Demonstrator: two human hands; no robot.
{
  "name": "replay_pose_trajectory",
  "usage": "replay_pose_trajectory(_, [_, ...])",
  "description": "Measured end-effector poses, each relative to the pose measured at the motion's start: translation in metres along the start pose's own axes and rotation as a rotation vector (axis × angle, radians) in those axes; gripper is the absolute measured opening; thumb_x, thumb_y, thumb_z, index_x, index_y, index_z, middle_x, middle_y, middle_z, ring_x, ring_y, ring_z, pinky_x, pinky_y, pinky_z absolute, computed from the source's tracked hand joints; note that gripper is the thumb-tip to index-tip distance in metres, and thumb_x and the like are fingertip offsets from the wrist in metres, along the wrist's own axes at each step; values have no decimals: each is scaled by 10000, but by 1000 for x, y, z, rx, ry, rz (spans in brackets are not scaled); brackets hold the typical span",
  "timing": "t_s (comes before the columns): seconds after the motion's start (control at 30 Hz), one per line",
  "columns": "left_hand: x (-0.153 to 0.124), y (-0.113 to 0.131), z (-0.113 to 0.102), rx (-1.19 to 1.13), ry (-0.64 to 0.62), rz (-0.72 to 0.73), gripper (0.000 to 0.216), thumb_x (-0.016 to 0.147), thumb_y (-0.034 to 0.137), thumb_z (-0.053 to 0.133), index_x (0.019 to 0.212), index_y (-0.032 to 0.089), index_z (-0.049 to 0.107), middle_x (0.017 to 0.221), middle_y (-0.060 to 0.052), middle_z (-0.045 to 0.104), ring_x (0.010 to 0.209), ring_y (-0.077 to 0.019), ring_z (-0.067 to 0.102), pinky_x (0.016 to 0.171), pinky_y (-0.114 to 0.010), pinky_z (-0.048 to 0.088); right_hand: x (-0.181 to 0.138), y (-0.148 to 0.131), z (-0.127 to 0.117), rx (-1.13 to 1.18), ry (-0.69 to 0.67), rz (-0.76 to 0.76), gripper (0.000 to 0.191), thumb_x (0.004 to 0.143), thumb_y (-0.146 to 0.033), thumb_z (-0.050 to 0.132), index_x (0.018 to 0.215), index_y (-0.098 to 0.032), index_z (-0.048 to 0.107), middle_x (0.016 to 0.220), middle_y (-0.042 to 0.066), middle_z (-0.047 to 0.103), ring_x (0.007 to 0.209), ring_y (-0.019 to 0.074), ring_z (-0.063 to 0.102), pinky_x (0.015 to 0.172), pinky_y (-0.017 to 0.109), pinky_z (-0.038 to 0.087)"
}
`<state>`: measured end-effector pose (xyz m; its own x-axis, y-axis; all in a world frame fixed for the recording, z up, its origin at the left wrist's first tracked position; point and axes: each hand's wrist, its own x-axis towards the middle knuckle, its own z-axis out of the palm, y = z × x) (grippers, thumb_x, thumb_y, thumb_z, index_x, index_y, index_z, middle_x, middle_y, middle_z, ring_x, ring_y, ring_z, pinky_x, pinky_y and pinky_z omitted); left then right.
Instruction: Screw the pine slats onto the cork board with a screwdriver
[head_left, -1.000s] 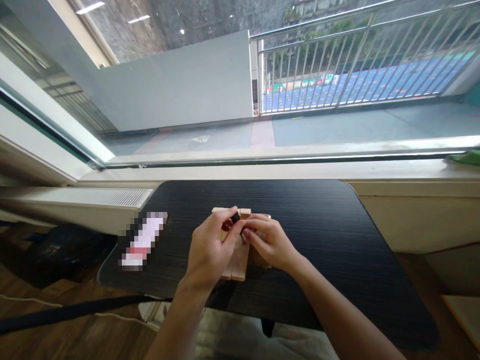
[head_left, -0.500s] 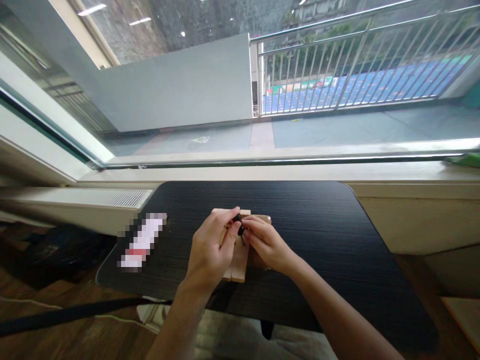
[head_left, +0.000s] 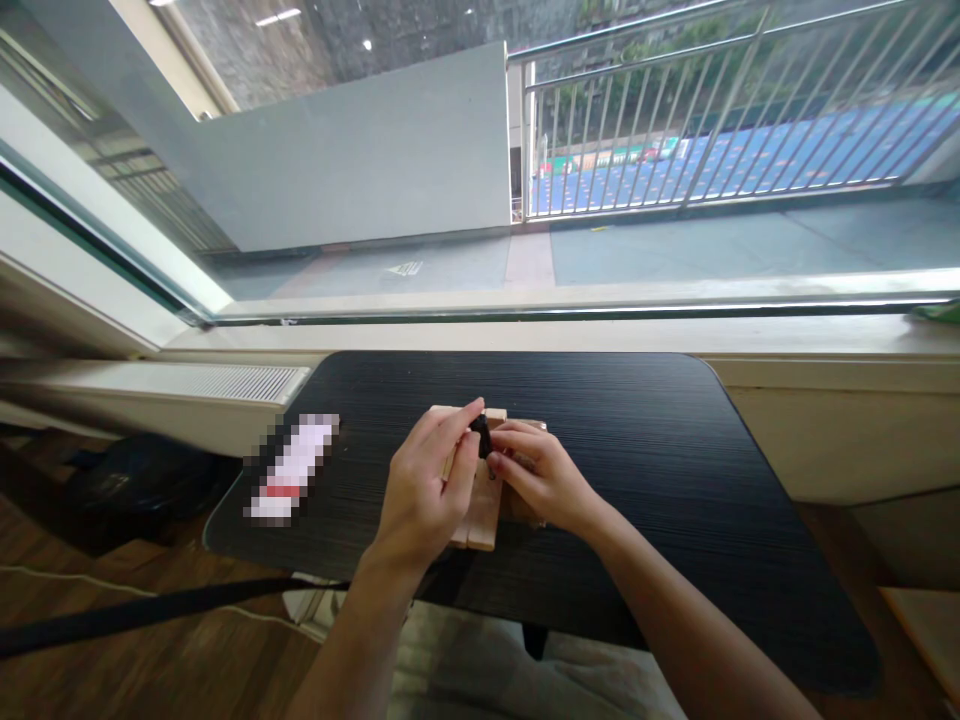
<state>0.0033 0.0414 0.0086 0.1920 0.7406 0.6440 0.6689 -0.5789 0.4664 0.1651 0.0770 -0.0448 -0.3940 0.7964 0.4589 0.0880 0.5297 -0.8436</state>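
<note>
A small black part [head_left: 482, 436], too small to name more closely, is held between my hands above some wooden boards. My left hand [head_left: 429, 475] has its index finger at the part's top and its thumb at its left side. From the right, my right hand [head_left: 536, 468] pinches the same part with thumb and fingers. A thin dark piece sticks out at its lower end. Beneath my hands lie pale wooden boards [head_left: 484, 520] side by side, partly hidden by my fingers. Another brownish piece lies under my right hand, mostly covered.
The boards rest on a black table [head_left: 637, 430] with rounded corners. On its left side lies a pixelated white and red item [head_left: 296, 465]. Behind the table run a window sill [head_left: 600, 338] and a large window. A dark strap [head_left: 150, 608] crosses at lower left.
My left thumb and index finger have parted slightly, so more of the black part shows. The whole view has shifted a little. The boards lie as before.
</note>
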Motion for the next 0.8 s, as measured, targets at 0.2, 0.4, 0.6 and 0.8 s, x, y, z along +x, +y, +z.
replay_pose_trajectory(0.2, [2, -2, 0, 16, -8, -46, 295, 938, 211, 595, 1224, 160, 645, 992, -38, 663, 846, -120, 626, 829, -230, 531, 0, -1, 0, -15, 15, 18, 181, 910, -239, 592, 1016, -176, 724, 965, 85, 706, 860, 200, 649, 786, 351, 509])
replay_pose_trajectory(0.4, [3, -1, 0, 19, -17, -33, 308, 940, 168, 576, 1242, 170, 632, 922, -17, 657, 832, -115, 622, 801, -223, 530, -1, -1, 1, -22, 30, 31, 161, 895, -246, 616, 1007, -198, 721, 938, 64, 712, 857, 194, 645, 786, 344, 513])
replay_pose_trajectory(0.6, [4, 1, 0, -22, -17, -28, 275, 943, 155, 556, 1195, 201, 654, 984, -28, 686, 888, -128, 644, 841, -248, 533, 0, 0, 1, -4, 35, 21, 152, 885, -231, 621, 999, -212, 719, 974, 62, 718, 883, 195, 653, 775, 336, 516])
replay_pose_trajectory(0.8, [4, 2, 0, -33, -29, -34, 291, 945, 154, 534, 1208, 184, 655, 1007, -45, 706, 908, -137, 657, 860, -257, 542, 0, 1, 2, -21, 58, 11, 139, 869, -230, 642, 983, -196, 714, 916, 53, 715, 817, 176, 644, 728, 312, 504])
